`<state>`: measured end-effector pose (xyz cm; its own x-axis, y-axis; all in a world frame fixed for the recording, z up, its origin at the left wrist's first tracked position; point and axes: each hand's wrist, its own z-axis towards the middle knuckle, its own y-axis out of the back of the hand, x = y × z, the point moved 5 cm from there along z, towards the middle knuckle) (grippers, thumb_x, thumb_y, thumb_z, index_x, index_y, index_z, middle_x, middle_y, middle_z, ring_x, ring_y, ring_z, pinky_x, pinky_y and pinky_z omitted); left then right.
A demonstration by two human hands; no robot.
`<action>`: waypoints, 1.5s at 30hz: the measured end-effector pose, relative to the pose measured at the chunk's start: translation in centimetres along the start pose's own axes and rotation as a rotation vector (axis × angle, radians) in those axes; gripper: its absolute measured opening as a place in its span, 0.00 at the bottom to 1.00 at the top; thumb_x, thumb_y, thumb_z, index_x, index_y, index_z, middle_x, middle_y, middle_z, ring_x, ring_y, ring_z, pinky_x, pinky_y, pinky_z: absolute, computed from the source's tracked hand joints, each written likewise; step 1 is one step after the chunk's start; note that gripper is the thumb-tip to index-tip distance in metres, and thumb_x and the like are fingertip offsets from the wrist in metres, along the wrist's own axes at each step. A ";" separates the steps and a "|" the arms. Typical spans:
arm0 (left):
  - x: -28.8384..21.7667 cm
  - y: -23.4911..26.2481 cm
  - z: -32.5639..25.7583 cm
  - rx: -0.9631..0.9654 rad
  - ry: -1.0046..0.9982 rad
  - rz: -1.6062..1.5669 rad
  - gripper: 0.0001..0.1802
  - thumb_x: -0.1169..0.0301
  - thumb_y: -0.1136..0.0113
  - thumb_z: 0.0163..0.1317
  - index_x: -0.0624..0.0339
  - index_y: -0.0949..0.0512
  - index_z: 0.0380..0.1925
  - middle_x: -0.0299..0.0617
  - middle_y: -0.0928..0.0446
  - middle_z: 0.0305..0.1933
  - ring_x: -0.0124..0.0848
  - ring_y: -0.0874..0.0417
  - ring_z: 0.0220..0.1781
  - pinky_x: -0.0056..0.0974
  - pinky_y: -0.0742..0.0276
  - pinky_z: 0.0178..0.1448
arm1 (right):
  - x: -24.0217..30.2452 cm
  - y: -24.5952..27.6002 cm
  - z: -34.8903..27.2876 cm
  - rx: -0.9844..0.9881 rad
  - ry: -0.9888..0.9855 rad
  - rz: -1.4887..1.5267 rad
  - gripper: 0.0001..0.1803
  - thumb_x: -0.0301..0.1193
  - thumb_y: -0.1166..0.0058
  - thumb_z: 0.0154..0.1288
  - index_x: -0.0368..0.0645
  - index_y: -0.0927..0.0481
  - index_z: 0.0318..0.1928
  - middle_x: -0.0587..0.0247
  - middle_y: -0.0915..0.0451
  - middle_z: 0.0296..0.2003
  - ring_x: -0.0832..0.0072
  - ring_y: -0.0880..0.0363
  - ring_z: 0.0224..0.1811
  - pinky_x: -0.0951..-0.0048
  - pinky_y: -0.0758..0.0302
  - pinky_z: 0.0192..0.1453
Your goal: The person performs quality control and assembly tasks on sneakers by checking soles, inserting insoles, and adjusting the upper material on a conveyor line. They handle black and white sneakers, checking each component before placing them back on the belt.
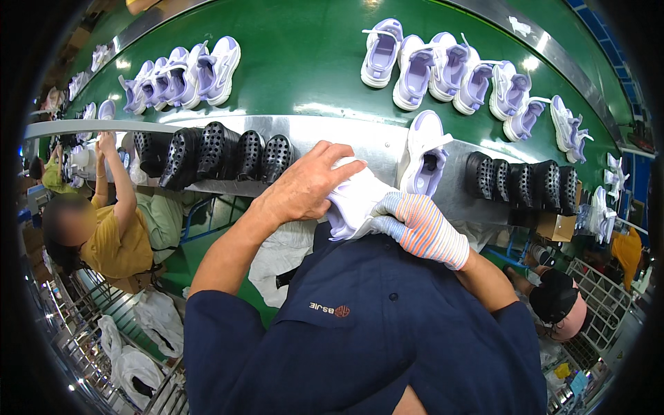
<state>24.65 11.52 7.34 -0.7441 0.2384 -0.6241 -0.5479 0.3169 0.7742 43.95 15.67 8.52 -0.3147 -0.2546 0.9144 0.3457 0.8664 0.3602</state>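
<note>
My bare left hand (304, 187) grips the top of a white and lilac sneaker (354, 199) held close to my chest. My right hand (422, 228), in a striped knit glove, presses against the same sneaker from the right side. A second matching sneaker (423, 155) stands just beyond it on the metal ledge (360, 135) of the conveyor. My dark blue shirt fills the lower part of the view.
A green conveyor belt (304, 62) carries two groups of lilac sneakers (183, 76) (456, 72). Black perforated shoe moulds (221, 152) (526, 183) line the ledge. A person in a yellow top (117, 235) works at left; another person in a black cap (557, 301) is at right.
</note>
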 end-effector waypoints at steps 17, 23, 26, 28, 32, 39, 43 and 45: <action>-1.6 -0.1 1.1 0.011 -0.064 0.045 0.47 0.85 0.34 0.34 0.59 0.25 0.65 0.53 0.28 0.64 0.54 0.27 0.64 0.49 0.24 0.69 | -1.7 -0.1 2.4 0.092 -0.118 -0.153 0.13 0.35 0.36 0.66 0.36 0.18 0.35 0.44 0.18 0.27 0.49 0.17 0.30 0.56 0.24 0.35; -1.6 -0.6 1.1 0.021 -0.003 -0.034 0.43 0.81 0.33 0.37 0.60 0.24 0.63 0.54 0.28 0.64 0.54 0.27 0.64 0.50 0.25 0.68 | -2.6 0.5 2.9 0.091 -0.171 -0.261 0.16 0.37 0.35 0.66 0.36 0.20 0.33 0.46 0.18 0.26 0.51 0.17 0.29 0.57 0.23 0.36; -1.2 -1.0 0.6 0.017 0.079 -0.048 0.40 0.80 0.34 0.40 0.60 0.23 0.62 0.55 0.28 0.63 0.54 0.27 0.63 0.49 0.25 0.67 | -4.0 0.2 2.6 0.050 -0.162 -0.242 0.14 0.36 0.35 0.66 0.35 0.19 0.35 0.47 0.17 0.27 0.58 0.17 0.29 0.60 0.23 0.37; -0.8 -1.5 0.2 0.011 0.144 -0.038 0.39 0.79 0.34 0.42 0.60 0.23 0.62 0.55 0.27 0.63 0.53 0.26 0.63 0.48 0.25 0.67 | -3.9 1.2 1.8 -0.128 -0.199 -0.073 0.13 0.37 0.36 0.66 0.37 0.16 0.38 0.46 0.16 0.30 0.54 0.15 0.33 0.59 0.21 0.39; 0.4 -2.7 -1.2 -0.096 0.384 -0.100 0.36 0.76 0.35 0.47 0.60 0.24 0.63 0.57 0.25 0.60 0.54 0.24 0.62 0.48 0.26 0.68 | -4.7 3.5 -1.8 -0.446 -0.175 0.069 0.08 0.30 0.38 0.66 0.38 0.14 0.40 0.51 0.14 0.33 0.63 0.14 0.33 0.66 0.20 0.42; 8.2 -11.5 -2.9 -0.267 0.963 -0.400 0.33 0.57 0.40 0.62 0.69 0.26 0.62 0.66 0.19 0.52 0.60 0.19 0.58 0.54 0.25 0.63 | -16.5 6.7 -9.5 -0.968 -0.567 -0.174 0.18 0.32 0.35 0.63 0.36 0.18 0.51 0.49 0.14 0.39 0.58 0.14 0.40 0.62 0.19 0.49; 2.4 -8.7 1.4 -0.497 0.703 0.400 0.27 0.59 0.31 0.59 0.66 0.22 0.53 0.55 0.19 0.50 0.58 0.21 0.51 0.56 0.23 0.56 | -23.4 1.7 -7.6 -0.761 -0.705 -0.182 0.30 0.37 0.30 0.59 0.35 0.23 0.57 0.39 0.18 0.50 0.46 0.18 0.53 0.55 0.22 0.59; -1.2 -7.7 3.7 -0.519 0.520 0.354 0.20 0.64 0.30 0.59 0.64 0.20 0.48 0.51 0.21 0.46 0.52 0.21 0.49 0.52 0.22 0.51 | -22.2 0.7 -6.5 -0.700 -0.797 -0.052 0.35 0.39 0.29 0.57 0.35 0.27 0.60 0.34 0.20 0.53 0.44 0.20 0.57 0.54 0.23 0.61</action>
<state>31.19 12.23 1.72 -0.9189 -0.2523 -0.3032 -0.2591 -0.1935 0.9463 56.93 19.15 -10.33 -0.7443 0.2904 0.6014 0.6674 0.3577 0.6532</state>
